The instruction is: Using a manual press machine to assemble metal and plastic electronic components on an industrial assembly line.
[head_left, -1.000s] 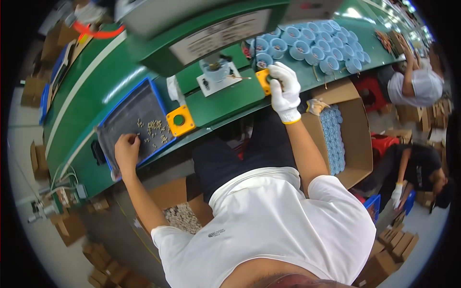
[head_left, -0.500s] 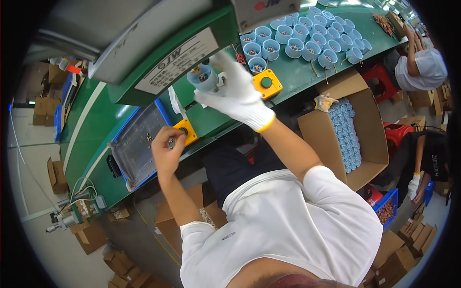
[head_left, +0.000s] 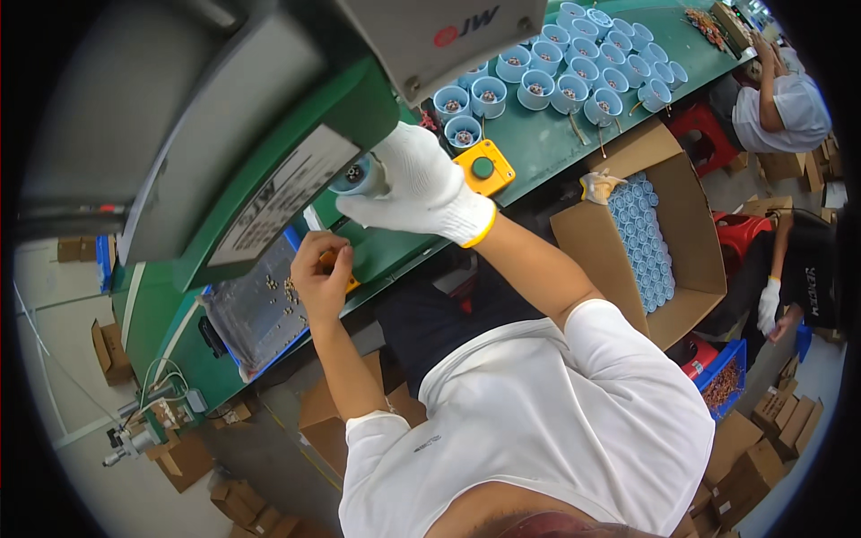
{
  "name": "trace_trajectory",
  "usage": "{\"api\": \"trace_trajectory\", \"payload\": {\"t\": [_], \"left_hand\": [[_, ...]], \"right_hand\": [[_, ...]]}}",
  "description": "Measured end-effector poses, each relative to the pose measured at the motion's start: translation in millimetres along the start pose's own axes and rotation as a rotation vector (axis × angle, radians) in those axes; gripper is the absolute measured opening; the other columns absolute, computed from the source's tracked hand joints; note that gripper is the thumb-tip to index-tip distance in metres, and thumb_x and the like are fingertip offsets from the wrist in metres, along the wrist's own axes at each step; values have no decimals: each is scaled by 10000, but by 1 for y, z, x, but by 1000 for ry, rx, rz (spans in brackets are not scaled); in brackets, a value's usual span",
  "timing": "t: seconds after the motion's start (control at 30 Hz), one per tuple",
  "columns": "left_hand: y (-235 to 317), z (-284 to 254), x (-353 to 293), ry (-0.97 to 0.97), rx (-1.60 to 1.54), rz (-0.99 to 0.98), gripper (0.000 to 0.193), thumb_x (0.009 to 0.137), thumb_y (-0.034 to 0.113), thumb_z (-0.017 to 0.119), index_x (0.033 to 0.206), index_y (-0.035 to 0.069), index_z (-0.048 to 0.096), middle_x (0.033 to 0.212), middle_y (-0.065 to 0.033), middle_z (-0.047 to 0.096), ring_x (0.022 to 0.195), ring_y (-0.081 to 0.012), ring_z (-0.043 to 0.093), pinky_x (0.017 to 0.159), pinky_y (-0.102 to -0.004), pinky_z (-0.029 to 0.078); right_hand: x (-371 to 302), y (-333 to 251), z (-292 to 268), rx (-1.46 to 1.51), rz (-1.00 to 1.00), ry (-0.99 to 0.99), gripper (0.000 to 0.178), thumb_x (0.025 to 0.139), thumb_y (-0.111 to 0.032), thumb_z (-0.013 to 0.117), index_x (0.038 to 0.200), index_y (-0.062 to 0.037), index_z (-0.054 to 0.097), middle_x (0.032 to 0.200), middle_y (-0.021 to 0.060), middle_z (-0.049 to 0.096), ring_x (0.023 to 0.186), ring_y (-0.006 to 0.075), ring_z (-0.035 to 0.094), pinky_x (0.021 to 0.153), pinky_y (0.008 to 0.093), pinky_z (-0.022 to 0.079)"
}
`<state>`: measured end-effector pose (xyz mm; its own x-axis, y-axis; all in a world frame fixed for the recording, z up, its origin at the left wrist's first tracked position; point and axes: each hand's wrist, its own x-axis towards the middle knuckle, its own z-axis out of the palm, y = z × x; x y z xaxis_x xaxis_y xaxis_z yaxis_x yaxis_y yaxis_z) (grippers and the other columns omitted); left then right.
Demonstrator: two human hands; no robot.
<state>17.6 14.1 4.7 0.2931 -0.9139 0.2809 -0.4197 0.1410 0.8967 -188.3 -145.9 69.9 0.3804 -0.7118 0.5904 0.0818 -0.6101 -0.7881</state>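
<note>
My right hand (head_left: 417, 184), in a white knit glove, grips a light-blue plastic cup (head_left: 357, 181) with small metal parts inside. The green machine head (head_left: 350, 108) overhangs the cup and hides part of it. My bare left hand (head_left: 320, 273) is closed, fingers curled toward the thumb; what they hold is hidden. Just behind that hand, a yellow button box (head_left: 352, 285) is mostly covered. Beside it lies a grey tray (head_left: 242, 327) with a blue rim, small brass-coloured pieces scattered in it.
Several light-blue cups (head_left: 570, 92) stand on the green bench, near a yellow box with a green button (head_left: 484, 169). An open carton (head_left: 686, 296) of stacked blue cups sits at right. Co-workers (head_left: 780, 108) are at far right; cartons (head_left: 184, 462) lie on the floor.
The view has shifted, and the machine head covers more of the bench. The cup is now partly behind it. Metal pieces seen in my left fingers are hidden; more pieces show in the tray.
</note>
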Motion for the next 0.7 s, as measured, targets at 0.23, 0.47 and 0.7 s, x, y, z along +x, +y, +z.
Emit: {"api": "trace_trajectory", "payload": {"t": [0.23, 0.47, 0.7], "left_hand": [[-14, -9, -2, 61, -258, -33, 105, 965, 71, 653, 1007, 4, 584, 1024, -90, 578, 936, -182, 570, 869, -307, 468], [-17, -6, 7, 50, -426, -43, 172, 982, 241, 554, 1020, 81, 501, 1011, -96, 520, 949, -217, 516, 923, -381, 455], [-17, -4, -2, 109, -303, -84, 164, 996, 234, 542, 1011, 74, 509, 1005, -97, 532, 948, -216, 521, 928, -373, 456]], "right_hand": [[-1, 14, -42, -31, -275, 426, 356, 748, -154, 872, 1042, -8, 734, 1014, 123, 759, 778, 337, 729, 735, 421, 580], [150, 169, -125, -807, -22, 105, 413, 973, -424, 656, 1131, -86, 834, 1101, 251, 805, 1033, 474, 771, 867, 532, 608], [136, 184, -130, -865, -141, -102, 308, 937, -342, 670, 953, -64, 803, 940, 236, 775, 913, 501, 735, 825, 555, 589]]}}
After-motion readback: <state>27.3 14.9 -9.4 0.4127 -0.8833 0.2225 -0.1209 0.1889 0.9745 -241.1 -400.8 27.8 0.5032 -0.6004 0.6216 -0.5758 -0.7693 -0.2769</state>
